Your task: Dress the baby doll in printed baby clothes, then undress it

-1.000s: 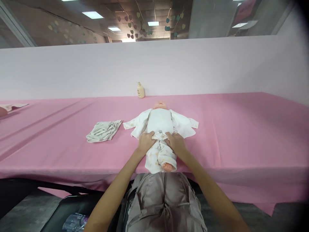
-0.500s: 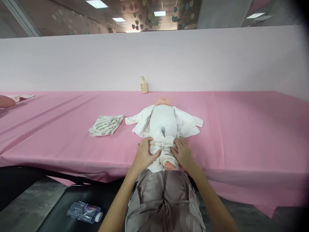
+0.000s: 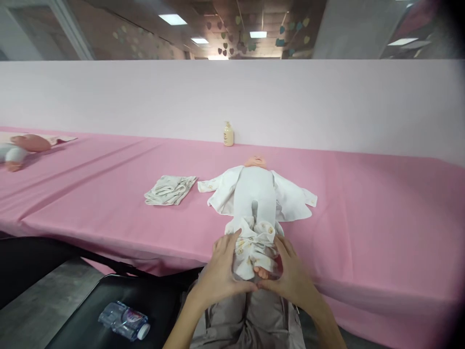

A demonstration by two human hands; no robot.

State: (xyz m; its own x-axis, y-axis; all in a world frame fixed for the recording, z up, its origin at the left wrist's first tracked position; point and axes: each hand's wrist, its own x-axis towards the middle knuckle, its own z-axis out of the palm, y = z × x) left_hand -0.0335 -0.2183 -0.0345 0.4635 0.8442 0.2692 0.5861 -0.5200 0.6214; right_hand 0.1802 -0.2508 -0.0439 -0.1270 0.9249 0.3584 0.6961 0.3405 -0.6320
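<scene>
The left hand (image 3: 221, 271) and right hand (image 3: 295, 272) framed the trousers (image 3: 250, 242) bunched on the doll's (image 3: 255, 186) legs at the table's (image 3: 392, 232) near edge, fingers spread wide, pinching nothing — apparently mid-adjustment, with an even hold on both sides called for next.

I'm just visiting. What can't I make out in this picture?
All in the head view:
The near doll's second foot: hidden by the bunched pants; only one foot shows.
Its arms: not visible; the shirt may cover them.
The far doll's lower body: cut off by the left edge.
The pump bottle's label: too small to read.
The water bottle's label: too blurred.
</scene>
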